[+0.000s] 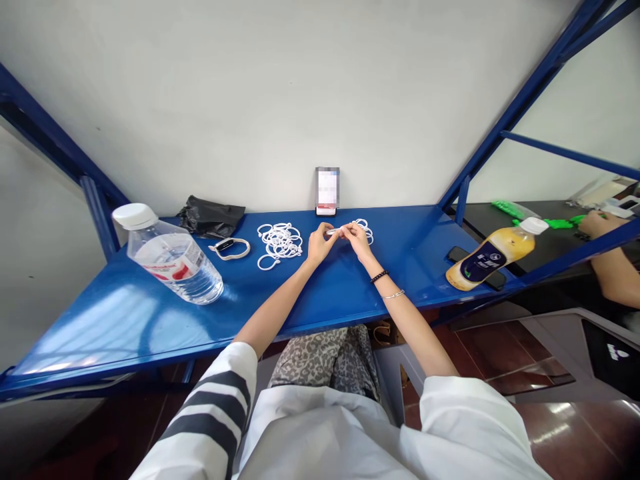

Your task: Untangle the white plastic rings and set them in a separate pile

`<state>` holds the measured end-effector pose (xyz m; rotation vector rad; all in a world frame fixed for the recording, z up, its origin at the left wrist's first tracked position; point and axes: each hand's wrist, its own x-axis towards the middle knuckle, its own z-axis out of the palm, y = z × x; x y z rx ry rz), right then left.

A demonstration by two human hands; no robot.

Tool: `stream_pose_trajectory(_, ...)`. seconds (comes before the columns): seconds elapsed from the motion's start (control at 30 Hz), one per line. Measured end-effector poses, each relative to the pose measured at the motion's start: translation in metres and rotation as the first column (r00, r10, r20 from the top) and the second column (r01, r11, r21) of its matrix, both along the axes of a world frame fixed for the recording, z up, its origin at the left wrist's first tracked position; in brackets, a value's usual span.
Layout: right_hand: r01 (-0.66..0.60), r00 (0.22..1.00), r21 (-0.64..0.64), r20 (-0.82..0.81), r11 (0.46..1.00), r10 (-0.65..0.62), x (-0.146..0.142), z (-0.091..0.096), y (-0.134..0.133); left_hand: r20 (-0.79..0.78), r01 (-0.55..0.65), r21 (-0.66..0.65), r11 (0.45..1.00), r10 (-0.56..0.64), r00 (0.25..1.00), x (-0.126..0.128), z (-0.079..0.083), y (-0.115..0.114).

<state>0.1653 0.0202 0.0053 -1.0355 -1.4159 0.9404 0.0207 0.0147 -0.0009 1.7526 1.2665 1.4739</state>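
Loops (281, 241), white, heaped, left hand (319, 245) and right hand (357, 239) pinching white piece (333, 231)

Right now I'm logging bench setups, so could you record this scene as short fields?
Left hand: pinching a slim white piece
Right hand: fingers at the same piece
Left of hands: loose pile of white rings
Beyond right hand: smaller cluster of white rings
Table: blue
Table back: upright smartphone
Table left: water bottle, fitness band, black plastic bag
Table right: yellow drink bottle
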Motion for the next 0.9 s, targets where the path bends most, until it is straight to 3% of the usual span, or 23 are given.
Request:
stream_pose_trajectory(0.23,0.002,1.0,-0.027,0.021,1.0,-0.002,-0.002,-0.001,-0.001,0.136,-0.007,-0.043,0.999,0.013,0.991,-0.001,0.001,0.0)
stream_pose_trajectory(0.5,-0.014,1.0,-0.017,-0.015,1.0,0.014,-0.001,-0.006,0.002,0.066,0.012,-0.062,0.998,-0.008,0.998,-0.002,0.002,0.0)
stream_pose_trajectory(0.9,0.088,0.996,0.068,0.022,0.994,-0.09,0.003,-0.013,0.009,0.031,0.069,-0.046,0.997,-0.067,0.997,0.0,-0.001,0.004)
